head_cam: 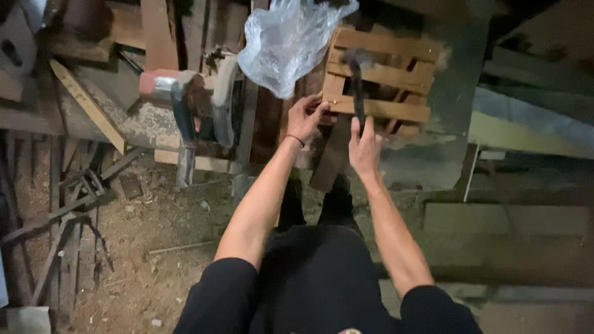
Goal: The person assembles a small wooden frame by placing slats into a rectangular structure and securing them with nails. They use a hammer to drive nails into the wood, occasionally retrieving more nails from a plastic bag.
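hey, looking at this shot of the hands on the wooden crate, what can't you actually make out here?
Head view only:
- Hammer: its head is motion-blurred; the right hand covers the handle's lower end.
- Wooden crate: the inside is dark behind the slats; the plastic bag hides its left corner.
- Left hand: fingertips curl over a slat, so the grip is unclear.
- Circular saw: blade hidden by its guard.

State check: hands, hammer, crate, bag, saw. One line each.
left hand: gripping the crate's lower slat at its left corner
right hand: shut on the hammer handle
hammer: upright, blurred head against the crate slats
wooden slat crate: tilted on the bench, slats intact
clear plastic bag: crumpled, beside the crate
circular saw: lying on the bench, unheld
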